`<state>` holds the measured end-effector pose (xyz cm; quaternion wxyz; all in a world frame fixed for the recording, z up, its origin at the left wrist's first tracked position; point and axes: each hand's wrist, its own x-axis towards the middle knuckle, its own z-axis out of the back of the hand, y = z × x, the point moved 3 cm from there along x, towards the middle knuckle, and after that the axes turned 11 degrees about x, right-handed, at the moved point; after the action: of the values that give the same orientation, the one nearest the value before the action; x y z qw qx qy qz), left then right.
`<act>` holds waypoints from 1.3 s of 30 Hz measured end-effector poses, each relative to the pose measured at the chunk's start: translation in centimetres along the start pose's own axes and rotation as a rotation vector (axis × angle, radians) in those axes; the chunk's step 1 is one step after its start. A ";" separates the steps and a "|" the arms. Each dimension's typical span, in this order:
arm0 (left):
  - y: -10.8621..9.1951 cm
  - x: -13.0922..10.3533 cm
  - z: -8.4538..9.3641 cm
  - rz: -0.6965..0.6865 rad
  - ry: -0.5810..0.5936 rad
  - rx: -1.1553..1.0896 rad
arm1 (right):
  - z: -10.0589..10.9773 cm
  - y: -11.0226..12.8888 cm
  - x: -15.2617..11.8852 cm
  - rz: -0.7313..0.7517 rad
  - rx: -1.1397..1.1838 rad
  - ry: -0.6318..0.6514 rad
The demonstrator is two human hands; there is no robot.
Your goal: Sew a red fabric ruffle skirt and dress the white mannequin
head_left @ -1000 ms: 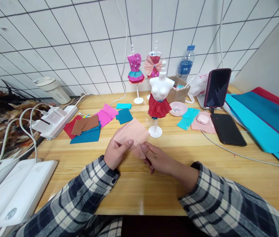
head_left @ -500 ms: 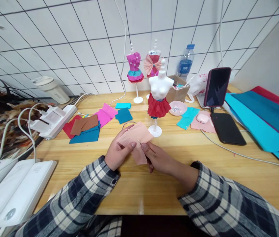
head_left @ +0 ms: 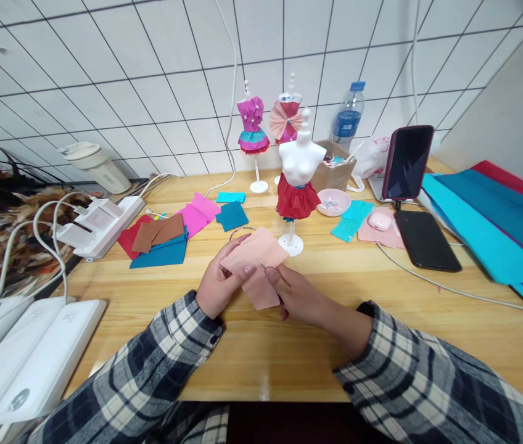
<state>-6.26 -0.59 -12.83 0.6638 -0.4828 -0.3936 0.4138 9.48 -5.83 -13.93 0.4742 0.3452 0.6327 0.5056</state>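
My left hand (head_left: pixel 223 280) pinches a sheet of peach crepe paper (head_left: pixel 261 246), thumb on top and fingers mostly underneath. My right hand (head_left: pixel 296 293) is closed at the paper's right side on what look like scissors; only a thin metal tip (head_left: pixel 262 264) shows above the paper, and the rest is hidden by the hand and paper. The paper's lower flap hangs below the slit at the tip. Just beyond the paper stands a small white mannequin (head_left: pixel 299 163) wearing a red ruffled skirt (head_left: pixel 297 198). A thin ring (head_left: pixel 242 229) lies partly behind the paper.
Two dressed mannequins (head_left: pixel 253 126) stand near the tiled wall. Coloured paper pieces (head_left: pixel 160 237) lie left. A pink bead dish (head_left: pixel 334 202), cardboard box (head_left: pixel 333 169), phones (head_left: pixel 428 240) and large paper sheets (head_left: pixel 483 228) are right. Power strip (head_left: pixel 104 228) and power banks (head_left: pixel 53 357) stand left.
The lower flap of the peach paper has swung slightly right and lies flatter, and the metal tip shows more clearly. Both hands stay in nearly the same place.
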 end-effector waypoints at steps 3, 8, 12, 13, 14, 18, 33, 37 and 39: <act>0.4 0.1 0.4 0.017 -0.023 0.001 | 0.0 -0.1 0.0 0.011 -0.033 0.014; 0.6 0.1 0.3 0.009 -0.064 0.015 | 0.1 -0.2 0.0 0.023 -0.052 0.018; 0.3 0.1 0.2 0.012 -0.065 0.024 | 0.0 -0.2 0.0 0.000 -0.033 0.022; 0.2 0.1 0.1 0.021 -0.062 0.024 | -0.1 -0.2 0.0 -0.002 -0.026 0.024; 0.2 0.1 0.1 0.032 -0.058 0.026 | -0.1 -0.2 0.0 0.000 -0.019 0.026; 0.1 -0.1 0.1 0.059 -0.036 0.062 | -0.2 -0.4 0.0 0.003 0.013 0.038; -0.1 -0.2 0.1 0.020 -0.049 0.133 | -0.2 -0.3 0.1 0.022 -0.047 0.014; 0.5 -0.1 0.3 0.021 -0.029 0.026 | -0.2 -0.4 0.2 0.033 -0.037 0.018; 0.6 -0.1 0.2 0.031 -0.008 0.012 | -0.3 -0.4 0.2 0.022 -0.016 0.037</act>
<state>-6.62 -0.48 -13.40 0.6587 -0.4833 -0.3862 0.4284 9.17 -5.81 -14.41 0.4596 0.3389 0.6336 0.5220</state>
